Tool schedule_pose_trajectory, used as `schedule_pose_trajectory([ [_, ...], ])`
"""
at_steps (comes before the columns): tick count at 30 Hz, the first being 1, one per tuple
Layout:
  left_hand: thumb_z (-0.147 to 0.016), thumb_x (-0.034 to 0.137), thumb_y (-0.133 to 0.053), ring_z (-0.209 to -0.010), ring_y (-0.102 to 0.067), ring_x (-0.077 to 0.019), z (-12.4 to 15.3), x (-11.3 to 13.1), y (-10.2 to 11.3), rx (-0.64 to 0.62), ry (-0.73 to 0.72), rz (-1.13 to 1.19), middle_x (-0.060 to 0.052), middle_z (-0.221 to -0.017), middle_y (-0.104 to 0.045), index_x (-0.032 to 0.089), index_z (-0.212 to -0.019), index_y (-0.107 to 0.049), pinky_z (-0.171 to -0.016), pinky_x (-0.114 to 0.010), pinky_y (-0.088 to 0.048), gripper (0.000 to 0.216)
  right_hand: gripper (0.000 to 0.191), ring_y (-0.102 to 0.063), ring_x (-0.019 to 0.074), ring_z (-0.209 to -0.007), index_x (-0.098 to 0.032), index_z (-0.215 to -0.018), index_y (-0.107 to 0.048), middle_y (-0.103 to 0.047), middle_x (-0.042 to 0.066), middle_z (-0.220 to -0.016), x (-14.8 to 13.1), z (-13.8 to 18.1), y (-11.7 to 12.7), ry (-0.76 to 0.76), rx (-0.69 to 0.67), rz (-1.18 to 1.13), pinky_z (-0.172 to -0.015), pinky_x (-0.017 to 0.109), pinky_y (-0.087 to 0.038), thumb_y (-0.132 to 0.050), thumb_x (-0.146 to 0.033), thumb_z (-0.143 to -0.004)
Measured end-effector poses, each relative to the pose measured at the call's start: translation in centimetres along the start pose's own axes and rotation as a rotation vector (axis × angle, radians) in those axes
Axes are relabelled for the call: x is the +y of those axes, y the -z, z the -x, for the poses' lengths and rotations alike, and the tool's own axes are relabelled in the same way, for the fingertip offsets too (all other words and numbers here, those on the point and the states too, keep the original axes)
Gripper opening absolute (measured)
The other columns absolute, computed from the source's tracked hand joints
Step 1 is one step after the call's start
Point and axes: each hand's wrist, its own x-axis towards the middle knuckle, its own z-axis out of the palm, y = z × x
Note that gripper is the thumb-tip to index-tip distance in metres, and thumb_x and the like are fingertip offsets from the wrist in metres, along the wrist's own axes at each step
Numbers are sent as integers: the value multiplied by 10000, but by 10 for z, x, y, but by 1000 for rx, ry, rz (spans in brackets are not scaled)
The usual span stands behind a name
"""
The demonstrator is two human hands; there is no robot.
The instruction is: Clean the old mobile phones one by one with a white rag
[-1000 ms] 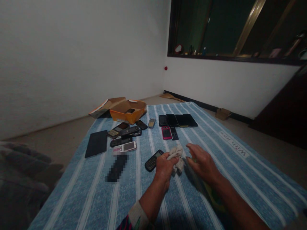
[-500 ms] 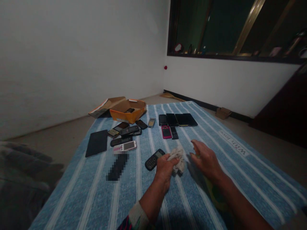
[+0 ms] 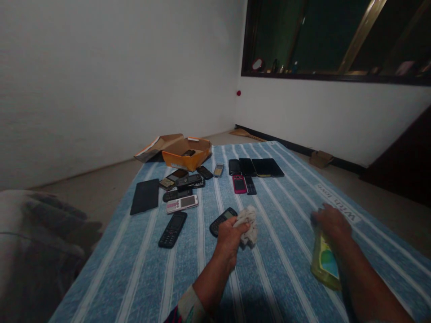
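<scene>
My left hand (image 3: 230, 235) is closed on a crumpled whitish cloth (image 3: 247, 226). Right beside its fingers is a black keypad phone (image 3: 220, 223), partly covered by the hand; I cannot tell whether the hand grips it. On the right, my right hand (image 3: 333, 224), blurred by motion, is wrapped round the top of a yellow-green bottle (image 3: 326, 264) with a label; its dark top shows near the fingers. Another black keypad phone (image 3: 173, 230) lies left of my left hand, with a white-and-pink phone (image 3: 182, 204) just beyond it.
A blue striped cloth (image 3: 279, 215) covers the surface. An open orange cardboard box (image 3: 188, 157) stands at the far edge, near several piled phones (image 3: 188, 180). A dark flat tablet (image 3: 144, 196) lies left. Several black phones (image 3: 247, 167) and a pink phone (image 3: 239, 184) form rows beyond my hands.
My right hand has moved right and closed round the bottle, which was mostly hidden under the forearm. My left hand keeps the cloth. The view has shifted slightly.
</scene>
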Motion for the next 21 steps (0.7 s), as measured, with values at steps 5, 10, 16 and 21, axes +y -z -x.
schedule_pose_trajectory([
  [5,-598,148,-734,-574,-665,-170,2,3,-1,-16,18,23,-107,-758,-739,68,-887,-710,-565,-262,-513,300,531,-582,345,-1099,-137,-1256,-601,-606,198,-1165,-45,50,4,178,-136,-612,-898,492,-449,-617,-373,-781],
  [10,-583,149,-743,-570,-647,-151,10,7,-3,-25,31,12,-92,-760,-736,80,-894,-720,-550,-238,-479,319,748,-661,176,-758,-214,-1331,-539,-637,122,-1175,-105,98,-21,329,-842,-1248,-665,320,-519,-807,-392,-656],
  [16,-566,156,-766,-531,-608,-128,11,9,8,-40,24,-7,-63,-683,-702,83,-853,-727,-523,-220,-431,299,473,-670,191,-814,-158,-1068,-699,-723,81,-949,-134,105,-42,335,-1063,-1470,-708,282,-511,-831,-329,-647],
  [21,-595,154,-730,-537,-606,-119,12,9,13,-18,26,24,-53,-668,-693,82,-864,-718,-522,-209,-426,279,362,-643,164,-648,-125,-924,-748,-731,58,-784,-143,107,-44,325,-979,-1396,-625,269,-484,-817,-344,-645],
])
